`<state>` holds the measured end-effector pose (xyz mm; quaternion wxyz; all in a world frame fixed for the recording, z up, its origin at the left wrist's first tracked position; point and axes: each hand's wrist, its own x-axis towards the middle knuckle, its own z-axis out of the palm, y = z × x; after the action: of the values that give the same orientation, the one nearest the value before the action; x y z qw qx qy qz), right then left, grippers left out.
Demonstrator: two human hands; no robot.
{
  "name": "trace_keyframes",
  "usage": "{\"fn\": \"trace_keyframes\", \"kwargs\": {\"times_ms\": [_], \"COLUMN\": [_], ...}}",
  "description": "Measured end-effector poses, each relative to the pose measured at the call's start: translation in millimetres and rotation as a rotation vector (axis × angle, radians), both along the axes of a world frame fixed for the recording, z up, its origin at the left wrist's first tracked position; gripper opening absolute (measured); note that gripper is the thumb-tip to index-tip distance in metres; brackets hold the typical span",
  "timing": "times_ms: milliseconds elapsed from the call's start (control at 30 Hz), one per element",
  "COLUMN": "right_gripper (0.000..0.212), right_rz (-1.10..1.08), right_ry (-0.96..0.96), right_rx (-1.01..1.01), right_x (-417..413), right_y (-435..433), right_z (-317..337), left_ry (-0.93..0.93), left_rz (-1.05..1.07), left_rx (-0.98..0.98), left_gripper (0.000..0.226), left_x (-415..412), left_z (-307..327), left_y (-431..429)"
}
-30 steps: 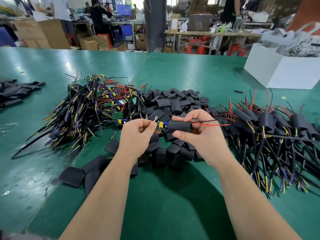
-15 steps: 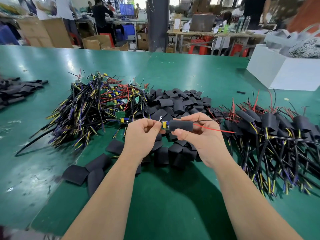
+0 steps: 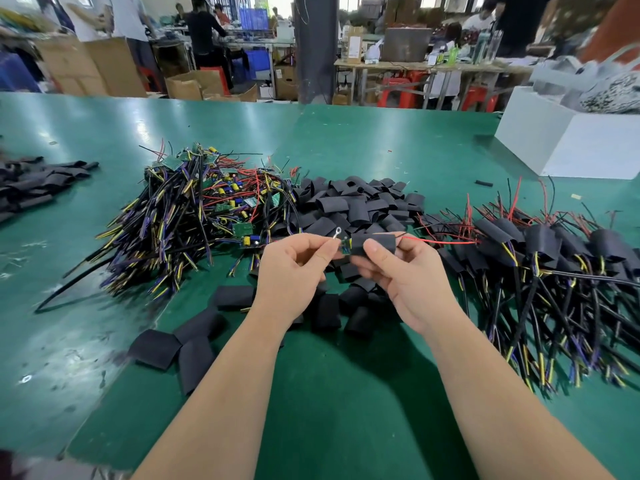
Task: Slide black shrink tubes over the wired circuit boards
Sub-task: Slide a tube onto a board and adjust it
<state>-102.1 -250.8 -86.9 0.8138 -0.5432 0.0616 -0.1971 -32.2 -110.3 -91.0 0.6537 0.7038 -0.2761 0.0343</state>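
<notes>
Head view, one entry per item.

Hard to see: green circuit board (image 3: pixel 345 247), almost wholly inside the black shrink tube (image 3: pixel 377 243). Only a sliver with a yellow part shows at the tube's left mouth. Heap of sleeved boards (image 3: pixel 554 258), cut off by the right edge. The workshop behind is blurred.

Hands: my left hand (image 3: pixel 291 271) has its fingers curled, pinching the lead of the silver ring terminal (image 3: pixel 336 232), which stands just above my fingertips. My right hand (image 3: pixel 408 278) grips the shrink tube, thumb on its near face, fingers behind. A thin red wire (image 3: pixel 440 241) runs out of the tube's right mouth.

Both are held above the green table mat (image 3: pixel 311 393), over the pile of loose black tubes (image 3: pixel 353 206). The tangle of bare wired boards (image 3: pixel 194 209) lies to its left.

Change: less of the board shows than a second ago, and my hands are closer together.
</notes>
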Motion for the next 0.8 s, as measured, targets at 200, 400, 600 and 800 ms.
{"fn": "trace_keyframes", "kwargs": {"times_ms": [200,400,600,800], "right_gripper": [0.022,0.035,0.017,0.032], "right_rz": [0.043,0.015,-0.041,-0.017], "right_ry": [0.046,0.050,0.060,0.000], "right_rx": [0.152,0.127,-0.104,0.039], "right_x": [1,1,4,6], "right_y": [4,2,2,7], "right_z": [2,-1,-10,-11], "left_ry": [-0.057,-0.175,-0.251,-0.071], "left_rz": [0.044,0.048,0.114,0.113], "left_rx": [-0.014,0.073,0.110,-0.020], "left_gripper": [0.019,0.021,0.019,0.013], "left_x": [0,3,5,3], "left_z": [-3,-5,-6,-5], "left_y": [0,0,2,-1]}}
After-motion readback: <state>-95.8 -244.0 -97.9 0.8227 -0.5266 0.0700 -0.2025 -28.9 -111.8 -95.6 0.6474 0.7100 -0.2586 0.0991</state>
